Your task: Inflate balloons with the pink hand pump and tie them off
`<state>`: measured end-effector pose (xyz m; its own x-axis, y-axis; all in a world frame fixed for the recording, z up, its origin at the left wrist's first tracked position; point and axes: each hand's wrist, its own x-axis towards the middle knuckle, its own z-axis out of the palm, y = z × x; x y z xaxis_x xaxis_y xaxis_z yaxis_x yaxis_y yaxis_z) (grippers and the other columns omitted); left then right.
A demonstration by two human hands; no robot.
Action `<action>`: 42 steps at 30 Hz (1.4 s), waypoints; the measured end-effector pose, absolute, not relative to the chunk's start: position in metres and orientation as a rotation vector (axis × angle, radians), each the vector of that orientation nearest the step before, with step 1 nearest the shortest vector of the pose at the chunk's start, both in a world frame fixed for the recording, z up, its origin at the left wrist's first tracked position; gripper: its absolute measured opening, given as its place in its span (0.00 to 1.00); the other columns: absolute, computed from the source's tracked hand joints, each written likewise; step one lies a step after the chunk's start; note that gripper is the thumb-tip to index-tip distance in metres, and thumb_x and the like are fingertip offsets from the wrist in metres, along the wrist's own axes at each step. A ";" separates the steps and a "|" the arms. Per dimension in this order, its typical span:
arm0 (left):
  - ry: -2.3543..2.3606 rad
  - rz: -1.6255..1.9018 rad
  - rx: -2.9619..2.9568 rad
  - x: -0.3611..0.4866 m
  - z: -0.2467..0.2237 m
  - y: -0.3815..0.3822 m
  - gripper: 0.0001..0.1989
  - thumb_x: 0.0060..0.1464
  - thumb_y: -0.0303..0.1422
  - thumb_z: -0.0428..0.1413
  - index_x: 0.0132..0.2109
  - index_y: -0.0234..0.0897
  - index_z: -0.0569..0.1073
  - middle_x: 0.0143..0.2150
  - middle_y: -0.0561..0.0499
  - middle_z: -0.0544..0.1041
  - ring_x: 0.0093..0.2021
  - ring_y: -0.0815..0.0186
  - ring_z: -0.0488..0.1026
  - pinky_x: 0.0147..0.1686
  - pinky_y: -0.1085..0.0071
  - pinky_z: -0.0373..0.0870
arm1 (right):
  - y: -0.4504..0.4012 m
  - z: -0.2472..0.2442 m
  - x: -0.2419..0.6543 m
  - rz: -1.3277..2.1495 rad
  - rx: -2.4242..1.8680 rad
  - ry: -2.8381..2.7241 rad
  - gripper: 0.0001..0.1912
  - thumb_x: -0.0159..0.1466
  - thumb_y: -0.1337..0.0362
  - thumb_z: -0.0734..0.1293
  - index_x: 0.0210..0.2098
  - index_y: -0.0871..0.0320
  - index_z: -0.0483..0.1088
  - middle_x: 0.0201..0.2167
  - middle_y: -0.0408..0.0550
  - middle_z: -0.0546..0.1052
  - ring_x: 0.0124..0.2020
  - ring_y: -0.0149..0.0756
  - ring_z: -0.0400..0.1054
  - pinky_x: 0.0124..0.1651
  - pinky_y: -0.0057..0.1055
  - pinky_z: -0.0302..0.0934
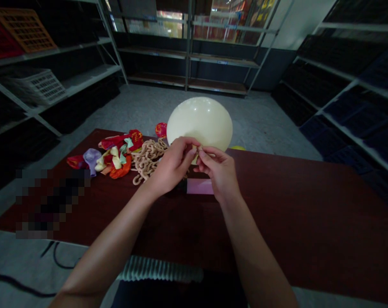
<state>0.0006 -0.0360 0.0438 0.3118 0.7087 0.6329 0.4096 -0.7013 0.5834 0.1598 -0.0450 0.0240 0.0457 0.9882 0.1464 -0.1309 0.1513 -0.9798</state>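
A large, inflated cream balloon (202, 117) stands just beyond my hands, above the table's far edge. My left hand (177, 160) and my right hand (217, 169) meet at its near end, fingertips pinched together on the balloon's neck. The exact grip is partly hidden by my fingers. Below my right hand lies a pink, flat-sided object (200, 186) with a dark end, partly covered by the hands. Left of my left hand is a heap of beige rope (146, 158), or cord-like loops. Uninflated balloons (116, 156) in red, orange, lilac and cream are piled farther left.
The dark red-brown table (296, 205) extends to both sides. A small red balloon (161, 129) shows behind the rope, and something yellow (238, 148) at the far edge. Metal shelves (187, 55) with crates (41, 85) surround the floor. Black cables (20, 285) lie at lower left.
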 end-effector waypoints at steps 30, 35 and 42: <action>1.258 1.237 2.602 0.002 0.046 -0.040 0.05 0.73 0.25 0.50 0.49 0.37 0.69 0.47 0.42 0.75 0.48 0.55 0.73 0.49 0.57 0.73 | -0.056 0.010 0.146 -0.079 -1.257 -1.544 0.13 0.78 0.59 0.60 0.44 0.52 0.76 0.38 0.48 0.83 0.38 0.38 0.78 0.46 0.36 0.73; 1.267 1.278 2.435 0.002 0.042 -0.036 0.05 0.71 0.25 0.50 0.47 0.39 0.68 0.46 0.43 0.75 0.46 0.56 0.73 0.48 0.58 0.73 | -0.055 0.009 0.146 -0.081 -1.242 -1.689 0.13 0.78 0.62 0.58 0.46 0.53 0.75 0.38 0.50 0.82 0.41 0.41 0.77 0.49 0.39 0.72; 1.218 1.242 2.296 0.000 0.041 -0.035 0.05 0.71 0.26 0.50 0.44 0.40 0.67 0.42 0.46 0.75 0.43 0.59 0.74 0.46 0.61 0.73 | -0.060 0.017 0.152 -0.122 -1.280 -1.798 0.16 0.79 0.64 0.57 0.48 0.54 0.77 0.37 0.51 0.82 0.41 0.41 0.77 0.49 0.39 0.70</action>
